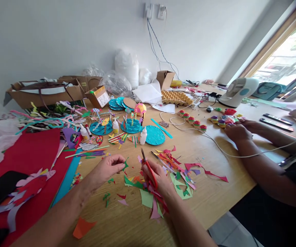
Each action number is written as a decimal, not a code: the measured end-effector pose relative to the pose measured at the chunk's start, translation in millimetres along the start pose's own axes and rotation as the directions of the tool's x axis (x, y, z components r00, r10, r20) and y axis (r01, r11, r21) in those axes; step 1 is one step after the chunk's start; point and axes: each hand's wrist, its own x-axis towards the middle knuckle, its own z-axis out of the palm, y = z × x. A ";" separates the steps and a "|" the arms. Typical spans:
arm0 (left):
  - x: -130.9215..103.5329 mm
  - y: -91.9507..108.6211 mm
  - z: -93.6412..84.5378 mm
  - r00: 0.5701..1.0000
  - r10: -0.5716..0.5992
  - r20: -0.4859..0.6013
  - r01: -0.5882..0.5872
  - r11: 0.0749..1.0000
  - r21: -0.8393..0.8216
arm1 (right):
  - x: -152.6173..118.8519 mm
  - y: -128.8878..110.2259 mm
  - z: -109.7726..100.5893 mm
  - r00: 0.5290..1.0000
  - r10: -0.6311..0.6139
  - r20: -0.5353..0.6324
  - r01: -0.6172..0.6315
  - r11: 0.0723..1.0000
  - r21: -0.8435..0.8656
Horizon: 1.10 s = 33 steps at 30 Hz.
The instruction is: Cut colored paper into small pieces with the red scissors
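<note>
Between thumb and fingers, my left hand (111, 168) pinches a small green paper piece (125, 164). My right hand (156, 173) is wrapped round red-handled scissors (151, 173), whose blades point up and away from me. The scissors and the green piece are apart. Under and beside my right hand lie coloured paper scraps (172, 159). Small green cuttings (106, 198) rest on the table below my left hand. An orange scrap (83, 227) lies nearer to me. Beyond the hands stand a white glue bottle (143, 136) and a round blue disc (155, 135).
Red paper sheets (21, 151) and a black phone (2, 190) are at left, with pipe cleaners (52, 118) behind. Another person's hands (237, 132) touch painted egg-carton pieces (223, 120) at right. A white cable (214, 140) crosses the table. Cardboard boxes (45, 96) stand behind.
</note>
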 end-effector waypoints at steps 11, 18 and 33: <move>-25.8 9.4 7.3 0.993 -0.027 -0.114 -0.002 0.970 -0.244 | -12.2 -31.0 27.9 0.987 -0.162 -0.024 0.160 0.985 -0.059; -36.8 12.1 7.0 0.997 0.032 -0.073 -0.036 0.998 -0.057 | -4.2 -35.8 42.1 0.989 -0.144 0.021 0.143 0.989 0.021; -45.8 -9.0 9.8 0.996 -0.038 -0.087 0.025 0.990 -0.137 | -23.2 -29.1 35.2 0.988 -0.136 0.072 0.152 0.935 -0.320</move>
